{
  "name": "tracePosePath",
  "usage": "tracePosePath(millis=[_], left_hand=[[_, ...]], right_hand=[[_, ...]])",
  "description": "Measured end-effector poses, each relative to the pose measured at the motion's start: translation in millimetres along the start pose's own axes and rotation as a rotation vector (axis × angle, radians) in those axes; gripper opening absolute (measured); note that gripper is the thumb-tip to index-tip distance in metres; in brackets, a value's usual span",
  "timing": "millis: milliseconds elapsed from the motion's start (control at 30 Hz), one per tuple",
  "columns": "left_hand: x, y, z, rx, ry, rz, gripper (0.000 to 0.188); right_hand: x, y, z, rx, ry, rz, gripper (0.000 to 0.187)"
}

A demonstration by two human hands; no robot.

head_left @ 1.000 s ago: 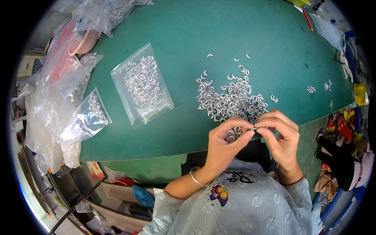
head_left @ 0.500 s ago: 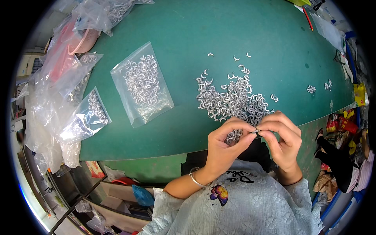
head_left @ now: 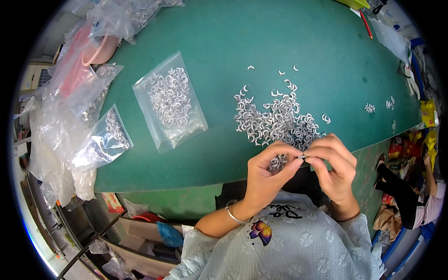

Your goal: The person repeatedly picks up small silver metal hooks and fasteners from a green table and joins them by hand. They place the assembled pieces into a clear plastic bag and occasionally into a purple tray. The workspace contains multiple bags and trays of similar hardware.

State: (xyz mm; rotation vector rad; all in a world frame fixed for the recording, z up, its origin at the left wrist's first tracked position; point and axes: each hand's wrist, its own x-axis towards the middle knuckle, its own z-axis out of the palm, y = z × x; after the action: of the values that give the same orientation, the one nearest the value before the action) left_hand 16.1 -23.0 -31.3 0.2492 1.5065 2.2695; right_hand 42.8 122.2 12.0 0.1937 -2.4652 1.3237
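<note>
We seem to be in a small workshop.
A wide green worktable (head_left: pixel 219 42) spreads before the left hand (head_left: pixel 265 175) and the right hand (head_left: pixel 337 171), with a heap of small silvery curved pieces (head_left: pixel 279 117) just beyond them. Left of the left hand, we see a clear bag (head_left: pixel 190 125) holding similar pieces, and farther left more plastic bags (head_left: pixel 52 135) and a pink basket (head_left: pixel 107 52). Two little silvery groups (head_left: pixel 369 108) lie well right of the right hand.

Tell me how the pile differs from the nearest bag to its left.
The pile spreads loose on the table; the bag holds its crescents in clear plastic. The pile's outline is ragged; the bag's is roughly rectangular. The pile lies by the left hand; the bag, farther off. Both show silvery crescents.
</note>
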Motion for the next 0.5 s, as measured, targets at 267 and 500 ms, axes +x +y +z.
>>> tracePosePath(millis=[267, 500], left_hand=[[-4, -3, -7, -0.166, 0.195, -0.29, 0.017], [-3, -2, -3, -0.215, 0.199, -0.357, 0.011]], right_hand=[[20, 21, -11, 0.152, -0.302, 0.373, 0.007], [249, 78, -47, 0.509, 0.195, 0.168, 0.028]])
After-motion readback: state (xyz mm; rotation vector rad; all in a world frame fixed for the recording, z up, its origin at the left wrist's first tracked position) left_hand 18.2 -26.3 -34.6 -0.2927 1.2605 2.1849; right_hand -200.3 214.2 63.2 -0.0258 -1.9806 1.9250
